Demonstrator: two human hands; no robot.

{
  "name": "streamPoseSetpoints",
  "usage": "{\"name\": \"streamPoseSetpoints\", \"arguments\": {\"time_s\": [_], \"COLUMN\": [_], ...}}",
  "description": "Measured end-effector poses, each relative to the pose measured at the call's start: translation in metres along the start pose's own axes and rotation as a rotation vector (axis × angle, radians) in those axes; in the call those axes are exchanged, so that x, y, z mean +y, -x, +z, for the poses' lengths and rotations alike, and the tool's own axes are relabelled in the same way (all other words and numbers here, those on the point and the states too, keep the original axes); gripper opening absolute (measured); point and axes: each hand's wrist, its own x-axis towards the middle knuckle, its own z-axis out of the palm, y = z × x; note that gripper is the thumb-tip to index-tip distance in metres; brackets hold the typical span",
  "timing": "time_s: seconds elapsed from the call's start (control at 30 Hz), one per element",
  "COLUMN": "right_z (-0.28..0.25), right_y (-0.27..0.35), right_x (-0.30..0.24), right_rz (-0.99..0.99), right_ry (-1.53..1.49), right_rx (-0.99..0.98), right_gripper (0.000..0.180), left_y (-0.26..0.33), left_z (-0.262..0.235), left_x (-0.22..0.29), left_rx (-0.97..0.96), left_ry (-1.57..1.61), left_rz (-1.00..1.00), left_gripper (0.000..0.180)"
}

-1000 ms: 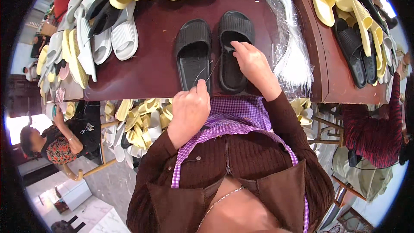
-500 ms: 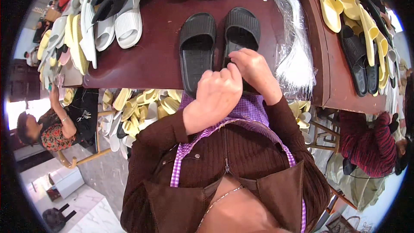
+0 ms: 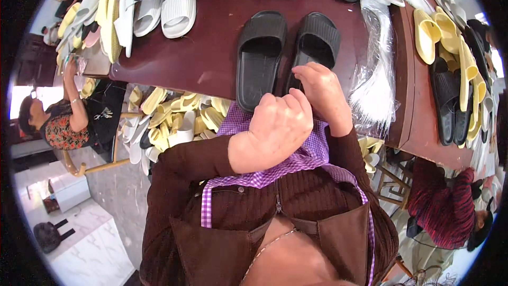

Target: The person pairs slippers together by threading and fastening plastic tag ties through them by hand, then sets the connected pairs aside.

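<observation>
Two black slide slippers lie side by side on the dark red table (image 3: 206,47) with their toes pointing away from me. In front of the left slipper's (image 3: 257,69) heel, my left hand (image 3: 280,127) is closed with its fingers curled under. Over the heel end of the right slipper (image 3: 317,37), my right hand (image 3: 323,92) is closed, thumb and fingers pinched together. My two hands are close to each other. Whatever lies between their fingers is hidden or too thin to make out.
To the right lies a bundle of white strands (image 3: 370,87) in clear plastic. Grey slippers (image 3: 179,15) and yellow slippers (image 3: 425,37) are piled around. More yellow slippers (image 3: 174,122) fill the space below the table edge. Co-workers sit at left (image 3: 69,111) and right (image 3: 442,206).
The whole view has turned a little, so the table and slippers sit farther right. My hands stay close together by the slipper heels, my left hand slightly nearer to me.
</observation>
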Motion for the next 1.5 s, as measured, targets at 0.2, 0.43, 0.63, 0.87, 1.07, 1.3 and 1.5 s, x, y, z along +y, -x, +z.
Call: {"name": "streamPoseSetpoints", "arguments": {"time_s": [0.2,0.43,0.63,0.87,1.07,1.3,1.5], "right_z": [-0.004,-0.001,-0.009,-0.031,-0.045,-0.030,-0.018], "right_y": [-0.006,-0.004,-0.001,0.001,-0.044,-0.080,-0.077], "right_x": [0.007,0.025,0.014,0.033,0.091,0.149,0.162], "right_rz": [0.064,0.118,0.184,0.252,0.511,0.741,0.725], "right_ry": [0.081,0.161,0.122,-0.009,0.353,0.304,0.094], "right_rx": [0.040,0.043,0.095,0.247,0.245,-0.029,0.066], "right_gripper": [0.013,0.021,0.029,0.025,0.025,0.034,0.030], "left_y": [-0.015,-0.028,-0.051,-0.048,-0.045,-0.047,-0.041], "left_z": [0.050,0.121,0.140,0.141,0.144,0.151,0.146], "left_x": [-0.011,-0.043,-0.061,-0.052,-0.048,-0.051,-0.054], "left_rx": [0.099,0.236,0.316,0.284,0.253,0.313,0.289], "left_ry": [0.178,0.567,0.691,0.689,0.675,0.716,0.767], "left_rz": [0.008,0.074,0.141,0.072,-0.051,-0.016,0.129], "left_gripper": [0.003,0.003,0.007,0.012,0.016,0.019,0.023]}}
